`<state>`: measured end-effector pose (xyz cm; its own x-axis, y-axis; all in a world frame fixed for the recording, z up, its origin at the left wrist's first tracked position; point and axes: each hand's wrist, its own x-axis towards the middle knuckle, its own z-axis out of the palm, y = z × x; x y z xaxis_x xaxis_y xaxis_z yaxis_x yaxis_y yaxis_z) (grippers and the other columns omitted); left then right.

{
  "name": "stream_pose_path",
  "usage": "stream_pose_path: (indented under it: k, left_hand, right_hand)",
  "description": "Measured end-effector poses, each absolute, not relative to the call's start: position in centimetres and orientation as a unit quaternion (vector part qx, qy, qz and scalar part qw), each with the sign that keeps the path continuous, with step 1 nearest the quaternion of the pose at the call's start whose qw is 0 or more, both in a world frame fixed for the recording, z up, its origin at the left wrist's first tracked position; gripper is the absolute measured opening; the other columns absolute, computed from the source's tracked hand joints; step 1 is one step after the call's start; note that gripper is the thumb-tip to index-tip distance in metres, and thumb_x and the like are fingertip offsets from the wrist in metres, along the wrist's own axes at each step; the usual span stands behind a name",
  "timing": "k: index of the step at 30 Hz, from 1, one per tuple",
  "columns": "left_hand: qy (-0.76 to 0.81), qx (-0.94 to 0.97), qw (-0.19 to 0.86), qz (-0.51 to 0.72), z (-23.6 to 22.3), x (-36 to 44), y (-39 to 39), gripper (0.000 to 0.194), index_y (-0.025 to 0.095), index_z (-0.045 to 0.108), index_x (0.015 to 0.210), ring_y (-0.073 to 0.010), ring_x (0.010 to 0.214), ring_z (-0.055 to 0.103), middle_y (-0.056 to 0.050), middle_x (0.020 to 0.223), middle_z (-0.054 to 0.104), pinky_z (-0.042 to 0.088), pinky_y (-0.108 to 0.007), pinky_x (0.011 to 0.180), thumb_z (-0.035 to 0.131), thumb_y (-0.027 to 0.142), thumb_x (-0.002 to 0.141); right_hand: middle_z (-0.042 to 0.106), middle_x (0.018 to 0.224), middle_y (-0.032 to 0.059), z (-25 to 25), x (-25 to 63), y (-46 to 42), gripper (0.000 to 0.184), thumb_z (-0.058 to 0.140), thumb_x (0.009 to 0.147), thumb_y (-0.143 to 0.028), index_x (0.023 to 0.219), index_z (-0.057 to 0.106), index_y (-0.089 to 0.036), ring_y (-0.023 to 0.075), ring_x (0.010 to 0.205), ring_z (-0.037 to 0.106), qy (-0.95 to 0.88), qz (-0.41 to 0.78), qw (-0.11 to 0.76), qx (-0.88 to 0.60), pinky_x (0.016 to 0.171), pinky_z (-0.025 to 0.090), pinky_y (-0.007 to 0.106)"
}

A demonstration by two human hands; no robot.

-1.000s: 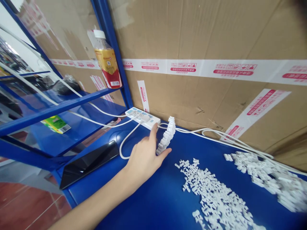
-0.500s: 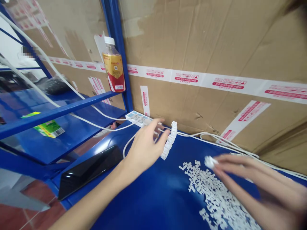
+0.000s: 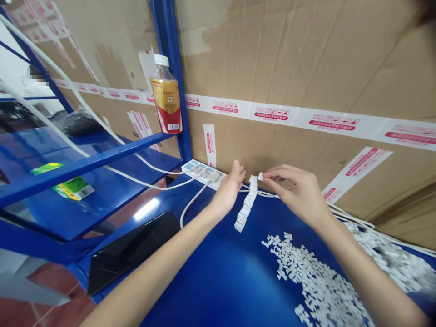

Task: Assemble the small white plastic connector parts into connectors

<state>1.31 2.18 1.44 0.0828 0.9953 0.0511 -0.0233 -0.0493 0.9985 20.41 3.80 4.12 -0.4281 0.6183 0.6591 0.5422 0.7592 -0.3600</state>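
Note:
A chain of white plastic pieces point(image 3: 246, 204) linked together rises from the blue tabletop point(image 3: 218, 281) towards the cardboard wall. My left hand point(image 3: 227, 190) is just left of its upper part, fingers up and close together; I cannot tell whether it touches the chain. To the right of the chain's top, my right hand point(image 3: 296, 190) pinches a small white plastic piece point(image 3: 260, 176) between thumb and fingers. That piece is close to the chain's upper end. A large heap of loose white pieces point(image 3: 316, 277) lies below my right forearm.
A white power strip point(image 3: 203, 174) with white cables stands behind my left hand. A black tablet point(image 3: 132, 252) lies at the table's left. A blue shelf frame point(image 3: 85, 170) holds a bottle point(image 3: 166, 102) and a green box point(image 3: 73, 188). Taped cardboard point(image 3: 289, 68) forms the back.
My right hand has come in from the right, over the heap, to the chain's top, carrying a white piece. My left hand has lifted slightly, and the view has shifted a little.

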Motion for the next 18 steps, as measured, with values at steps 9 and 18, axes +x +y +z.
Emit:
stream_pose_path:
  k: [9,18]
  left_hand:
    - [0.444,0.589,0.488,0.467,0.35,1.6,1.49,0.087,0.021,0.042,0.162,-0.0278,0.16,0.029,-0.009,0.17,0.033,0.025,-0.045,0.132,0.019,0.079,0.102]
    - [0.457,0.617,0.458,0.447,0.33,1.71,1.21,0.09,0.017,0.046,0.16,-0.03,0.156,0.038,-0.011,0.169,0.036,0.028,-0.047,0.131,0.02,0.08,0.102]
  right_hand:
    - [0.072,0.098,0.0029,3.25,20.8,4.27,0.022,0.066,0.105,-0.037,0.099,0.071,-0.017,0.0163,0.089,0.07,-0.844,0.051,0.41,-0.342,0.085,0.06,0.036]
    - [0.072,0.097,0.0026,3.33,20.72,4.11,0.022,0.065,0.105,-0.037,0.098,0.07,-0.016,0.0162,0.088,0.07,-0.842,0.057,0.419,-0.334,0.084,0.06,0.036]
